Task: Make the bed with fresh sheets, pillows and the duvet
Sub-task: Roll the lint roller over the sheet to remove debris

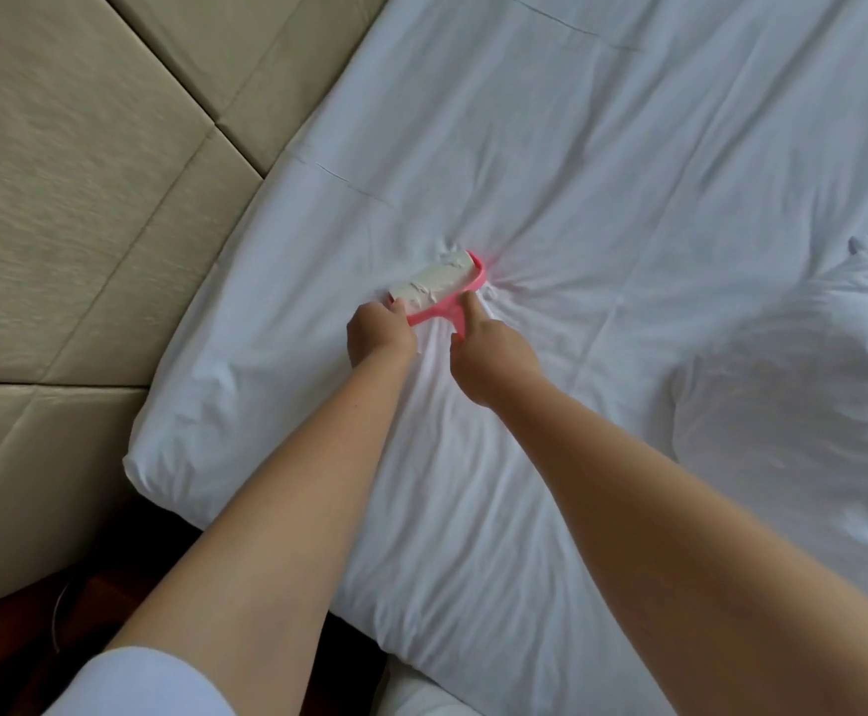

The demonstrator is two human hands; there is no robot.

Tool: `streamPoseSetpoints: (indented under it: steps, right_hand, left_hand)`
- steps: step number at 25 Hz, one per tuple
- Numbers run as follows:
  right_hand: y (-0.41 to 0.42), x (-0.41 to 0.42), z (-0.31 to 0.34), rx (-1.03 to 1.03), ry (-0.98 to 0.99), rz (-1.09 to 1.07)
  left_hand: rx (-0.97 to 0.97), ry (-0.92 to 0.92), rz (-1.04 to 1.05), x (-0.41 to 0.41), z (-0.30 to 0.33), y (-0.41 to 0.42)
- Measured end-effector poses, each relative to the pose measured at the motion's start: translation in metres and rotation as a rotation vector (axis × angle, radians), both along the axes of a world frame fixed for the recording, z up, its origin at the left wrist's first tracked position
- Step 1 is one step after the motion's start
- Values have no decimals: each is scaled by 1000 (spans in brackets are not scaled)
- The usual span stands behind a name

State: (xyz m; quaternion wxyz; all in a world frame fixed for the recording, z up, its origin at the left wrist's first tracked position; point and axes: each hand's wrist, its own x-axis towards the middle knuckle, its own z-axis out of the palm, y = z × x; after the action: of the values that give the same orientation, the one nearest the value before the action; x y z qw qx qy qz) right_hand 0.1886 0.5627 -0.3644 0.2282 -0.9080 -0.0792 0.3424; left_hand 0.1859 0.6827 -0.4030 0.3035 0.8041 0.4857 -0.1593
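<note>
- Pink lint roller (439, 292) was pressed on the white sheet (628, 198) at centre; its handle was gripped by the right hand (488, 359); its eleven-o'clock end was pinched by the left hand (377, 335).
- Fabric was bunched under the sticky roll; a hard pull risked dragging the sheet loose.

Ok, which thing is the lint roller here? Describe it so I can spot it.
Start at the white sheet covering the bed, beside the beige padded headboard. Where the creases converge, both hands meet: left hand, right hand. The roller lies between them, the only pink thing, its drum white.
</note>
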Motion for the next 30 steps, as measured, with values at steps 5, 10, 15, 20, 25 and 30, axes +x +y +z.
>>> streamPoseSetpoints:
  steps: [5, 10, 15, 20, 25, 30]
  right_hand:
    - [-31, -25, 15, -58, 72, 31]
    - [-84, -65, 31, -118, 128, 89]
    - [-114, -92, 45, -137, 97, 120]
    - [-100, -99, 54, -103, -44, 166]
    - [-53, -96, 56, -44, -88, 176]
    - [-10, -89, 31, -82, 31, 165]
  left_hand:
    - [-41, 33, -18, -34, 6, -34]
    - [-120, 95, -25, -82, 15, -89]
    - [-269, 141, 83, -113, 23, -123]
    - [-268, 15, 224, -118, 42, -114]
    - [-206, -57, 344, -115, 36, -64]
    - [-259, 29, 321, -114, 7, -20]
